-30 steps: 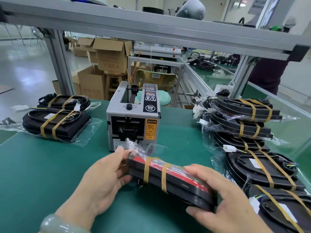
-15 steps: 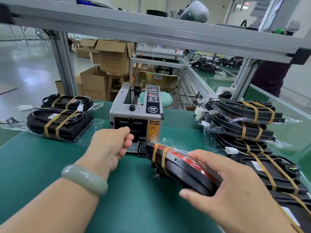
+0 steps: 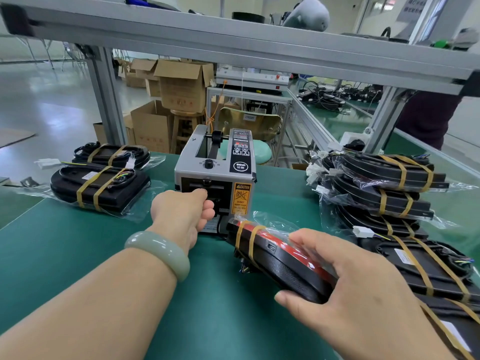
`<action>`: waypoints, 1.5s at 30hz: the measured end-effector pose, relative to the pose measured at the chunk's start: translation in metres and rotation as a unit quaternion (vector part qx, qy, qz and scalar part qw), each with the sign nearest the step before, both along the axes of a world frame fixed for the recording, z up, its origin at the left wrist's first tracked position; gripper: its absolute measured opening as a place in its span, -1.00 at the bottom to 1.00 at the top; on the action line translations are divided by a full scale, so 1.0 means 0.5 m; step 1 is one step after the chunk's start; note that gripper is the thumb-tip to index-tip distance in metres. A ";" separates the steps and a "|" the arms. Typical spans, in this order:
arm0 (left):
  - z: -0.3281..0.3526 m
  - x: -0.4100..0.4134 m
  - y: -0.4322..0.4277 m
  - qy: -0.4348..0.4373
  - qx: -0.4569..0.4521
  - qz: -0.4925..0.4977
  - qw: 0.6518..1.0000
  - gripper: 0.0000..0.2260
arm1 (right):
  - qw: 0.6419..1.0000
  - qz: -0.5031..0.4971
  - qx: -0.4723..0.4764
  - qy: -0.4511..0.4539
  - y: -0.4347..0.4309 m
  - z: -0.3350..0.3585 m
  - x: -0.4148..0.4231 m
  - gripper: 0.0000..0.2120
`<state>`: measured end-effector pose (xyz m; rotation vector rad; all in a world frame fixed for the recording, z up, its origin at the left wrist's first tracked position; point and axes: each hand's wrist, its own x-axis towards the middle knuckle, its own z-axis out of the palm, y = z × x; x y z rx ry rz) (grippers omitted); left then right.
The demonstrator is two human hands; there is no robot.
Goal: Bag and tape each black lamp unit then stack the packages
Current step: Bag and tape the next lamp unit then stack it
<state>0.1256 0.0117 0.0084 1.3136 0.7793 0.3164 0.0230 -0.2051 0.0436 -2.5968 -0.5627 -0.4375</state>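
Note:
My right hand grips the near end of a bagged black lamp unit with a red strip along its top and two brown tape bands at its far end. The unit lies tilted on the green mat, its far end just in front of the grey tape dispenser. My left hand is at the dispenser's front outlet with its fingers curled. No tape strip shows between them.
A stack of taped, bagged lamp units fills the right side, with more flat ones nearer me. Two taped packages lie at the far left. An aluminium frame rail crosses overhead. Cardboard boxes stand behind the bench.
My left hand let go of the lamp unit and reached forward to the dispenser's outlet. My right hand kept its grip and moved the unit to the right.

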 end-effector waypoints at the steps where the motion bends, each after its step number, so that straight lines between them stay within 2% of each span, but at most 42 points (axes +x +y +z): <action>1: 0.000 0.003 -0.001 0.001 0.009 0.008 1.000 -0.91 | 1.000 -0.004 -0.002 -0.006 0.000 0.000 -0.001 -0.39; 8: 0.002 -0.003 -0.014 0.012 0.034 0.023 0.999 -0.88 | 1.000 -0.012 -0.004 -0.001 -0.002 -0.001 0.000 -0.45; 11: 0.003 -0.049 -0.013 -0.006 -0.006 -0.036 0.999 -0.86 | 0.999 0.009 0.039 0.019 -0.008 -0.009 0.002 -0.50; 16: 0.012 -0.183 -0.035 -0.088 -0.027 -0.177 0.980 -0.83 | 0.989 0.041 0.142 0.016 -0.014 -0.054 -0.002 -0.31; 18: 0.011 -0.223 -0.050 -0.115 0.001 -0.197 0.974 -0.75 | 0.984 0.041 0.175 0.002 -0.010 -0.069 -0.006 -0.32; 21: 0.000 -0.255 -0.073 -0.124 0.116 -0.207 0.964 -0.76 | 0.974 0.041 0.222 -0.012 -0.006 -0.088 -0.012 -0.31; 23: -0.004 -0.263 -0.085 -0.121 0.173 -0.220 0.952 -0.67 | 0.970 0.049 0.239 -0.013 -0.004 -0.098 -0.017 -0.31; 28: -0.011 -0.257 -0.096 -0.105 0.182 -0.251 0.945 -0.70 | 0.963 0.064 0.260 -0.014 0.003 -0.111 -0.025 -0.31; 31: -0.015 -0.256 -0.096 -0.115 0.185 -0.259 0.941 -0.80 | 0.962 0.060 0.264 -0.014 0.006 -0.111 -0.028 -0.32; 35: -0.021 -0.257 -0.100 -0.133 0.182 -0.263 0.938 -0.69 | 0.962 0.064 0.266 -0.011 0.011 -0.110 -0.033 -0.32; 38: -0.024 -0.257 -0.105 -0.131 0.189 -0.266 0.936 -0.80 | 0.962 0.064 0.265 -0.013 0.013 -0.111 -0.034 -0.33; 45: -0.027 -0.257 -0.116 -0.131 0.177 -0.259 0.940 -0.80 | 0.959 0.061 0.275 -0.015 0.014 -0.113 -0.035 -0.33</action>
